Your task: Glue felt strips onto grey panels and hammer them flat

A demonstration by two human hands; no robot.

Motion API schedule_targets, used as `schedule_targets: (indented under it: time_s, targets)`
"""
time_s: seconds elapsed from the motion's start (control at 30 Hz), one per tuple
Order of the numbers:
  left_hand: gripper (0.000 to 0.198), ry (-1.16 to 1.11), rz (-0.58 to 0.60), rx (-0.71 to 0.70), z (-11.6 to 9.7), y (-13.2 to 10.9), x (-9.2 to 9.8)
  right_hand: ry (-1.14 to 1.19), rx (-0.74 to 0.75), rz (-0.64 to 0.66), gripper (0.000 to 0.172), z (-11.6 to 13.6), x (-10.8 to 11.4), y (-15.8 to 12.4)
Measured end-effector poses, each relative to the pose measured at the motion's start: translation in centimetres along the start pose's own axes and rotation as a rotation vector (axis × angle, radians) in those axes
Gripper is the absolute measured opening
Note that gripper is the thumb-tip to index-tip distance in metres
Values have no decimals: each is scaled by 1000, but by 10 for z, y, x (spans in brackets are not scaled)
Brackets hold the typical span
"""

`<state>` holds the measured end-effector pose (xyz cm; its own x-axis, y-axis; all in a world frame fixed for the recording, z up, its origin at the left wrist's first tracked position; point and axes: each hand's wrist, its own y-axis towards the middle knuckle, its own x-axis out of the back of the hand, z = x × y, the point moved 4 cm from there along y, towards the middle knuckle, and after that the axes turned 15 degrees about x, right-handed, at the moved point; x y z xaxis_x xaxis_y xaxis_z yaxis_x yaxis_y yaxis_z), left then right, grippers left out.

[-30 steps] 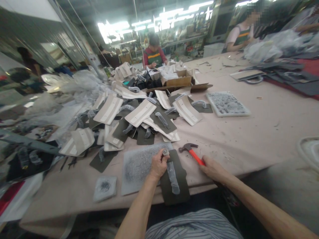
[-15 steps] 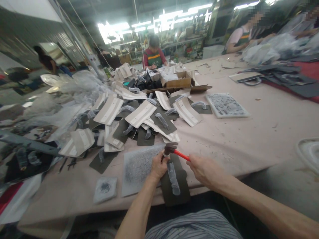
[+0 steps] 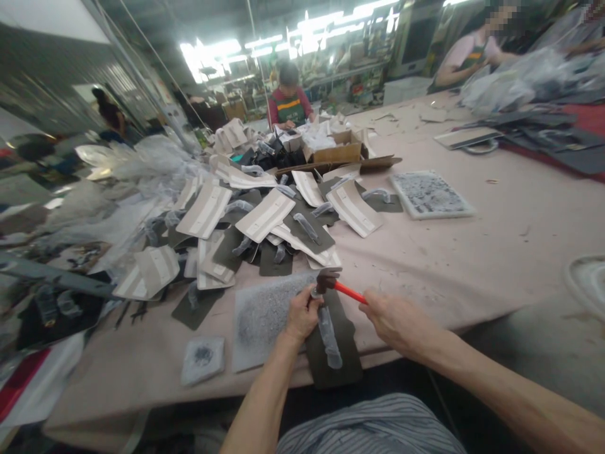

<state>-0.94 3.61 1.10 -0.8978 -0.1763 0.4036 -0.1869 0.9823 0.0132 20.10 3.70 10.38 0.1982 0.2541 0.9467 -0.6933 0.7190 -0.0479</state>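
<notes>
My right hand (image 3: 392,318) is closed around the red handle of a hammer (image 3: 348,292). The dark hammer head is right at the top of a short metal punch (image 3: 315,293), which my left hand (image 3: 302,314) grips upright between thumb and fingers. Beneath lies a dark olive panel (image 3: 347,353) with a plastic-wrapped handle (image 3: 329,337) on it. The panel partly covers a worn grey board (image 3: 258,328) and hangs over the table's front edge. My fingers hide the punch's lower end.
Beyond my hands is a heap of panels with wrapped handles (image 3: 265,214). A small white block (image 3: 203,359) lies at left, a speckled white slab (image 3: 430,194) at right. An open cardboard box (image 3: 338,151) stands near a co-worker (image 3: 289,104). Plastic bags (image 3: 501,85) lie far right.
The hammer head and my right hand have shifted slightly to the right. My left hand stays on the punch, and the panel lies in nearly the same place.
</notes>
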Motion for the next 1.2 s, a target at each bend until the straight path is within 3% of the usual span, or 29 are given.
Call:
schedule_targets:
  time_s: [0.2,0.3,0.4,0.47,0.53,0.6,0.67,0.8,0.9,0.97,1.03,1.2]
  targets:
    - [18,-69,-10,32,5,1,-1,8,-129,6,22,-58,-29,-8]
    - [19,-76,-27,28,8,2,-2,-49,-181,-13,20,-66,-40,-1]
    - [15,-88,-39,25,7,3,0,-93,-76,-137,32,-38,-40,7]
    - [15,-97,-44,39,5,2,1,-71,178,-172,49,-1,-42,9]
    - [15,-108,-55,67,4,3,1,-66,470,-116,55,36,-51,7]
    - [15,-143,-74,115,6,5,-1,-126,630,-31,42,61,-64,2]
    - [18,-246,-108,206,9,8,-2,-211,661,-14,24,72,-73,2]
    - [33,-620,-348,391,7,16,18,-281,489,-127,19,72,-60,15]
    - [36,-751,-459,269,-20,18,51,-285,212,-136,17,64,-34,26]
    - [34,-707,-425,168,-39,16,66,-261,86,-113,17,61,-23,30]
    - [31,-587,-332,127,-49,11,67,-222,12,-105,19,60,-22,30]
    - [21,-386,-197,175,-35,-7,33,-136,-78,-57,18,58,-50,26]
